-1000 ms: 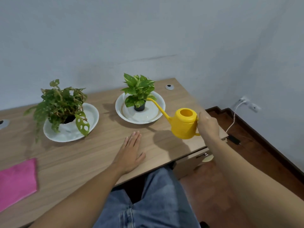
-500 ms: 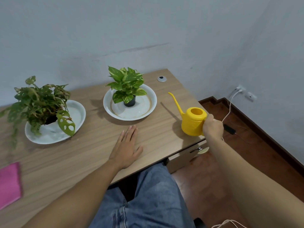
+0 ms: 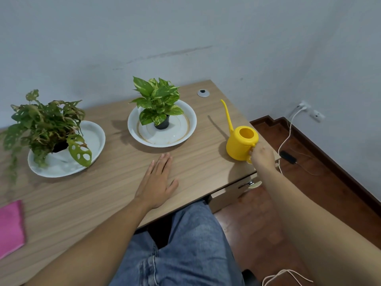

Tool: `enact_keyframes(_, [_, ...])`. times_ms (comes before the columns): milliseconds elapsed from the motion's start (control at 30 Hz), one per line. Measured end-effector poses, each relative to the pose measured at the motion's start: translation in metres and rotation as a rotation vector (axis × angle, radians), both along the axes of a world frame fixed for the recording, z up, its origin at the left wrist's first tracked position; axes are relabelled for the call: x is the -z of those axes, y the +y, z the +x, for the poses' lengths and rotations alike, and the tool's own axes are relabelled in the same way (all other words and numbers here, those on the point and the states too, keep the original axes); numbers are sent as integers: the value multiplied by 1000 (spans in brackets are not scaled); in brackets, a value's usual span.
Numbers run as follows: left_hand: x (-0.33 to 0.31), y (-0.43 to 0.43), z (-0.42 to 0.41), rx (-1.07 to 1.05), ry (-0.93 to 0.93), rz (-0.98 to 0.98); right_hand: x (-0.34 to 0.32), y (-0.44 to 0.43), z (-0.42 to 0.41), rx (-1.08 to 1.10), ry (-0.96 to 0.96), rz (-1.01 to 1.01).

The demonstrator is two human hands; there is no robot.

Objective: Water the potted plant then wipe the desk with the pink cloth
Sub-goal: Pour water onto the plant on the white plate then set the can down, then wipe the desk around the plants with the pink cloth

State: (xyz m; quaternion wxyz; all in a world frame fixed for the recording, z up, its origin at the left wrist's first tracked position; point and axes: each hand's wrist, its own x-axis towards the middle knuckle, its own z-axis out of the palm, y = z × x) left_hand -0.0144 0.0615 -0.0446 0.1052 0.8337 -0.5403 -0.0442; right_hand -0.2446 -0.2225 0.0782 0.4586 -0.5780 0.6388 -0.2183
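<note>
Lowered, smooth yellow watering can [image 3: 241, 145] stands upright on woodgrain desk [image 3: 115, 182].

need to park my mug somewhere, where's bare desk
Bare wood lies between the left hand and the pink cloth, and between the pothos dish and the yellow watering can. The back left is crowded by the trailing plant's dish.

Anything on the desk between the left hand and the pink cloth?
No. In the head view, only bare wooden desk lies between the left hand, flat on the top, and the pink cloth at the left edge.
</note>
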Motion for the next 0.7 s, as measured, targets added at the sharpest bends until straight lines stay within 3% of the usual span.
enact_keyframes(267, [-1,1,1,6,50,-6,-5,9,-10,-119,167,-133])
enact_keyframes(467, [-10,6,11,37,163,-54,-17,18,-14,-119,210,-338])
enact_keyframes(700, [-32,34,25,-18,204,-125,-28,32,6,-292,215,-486])
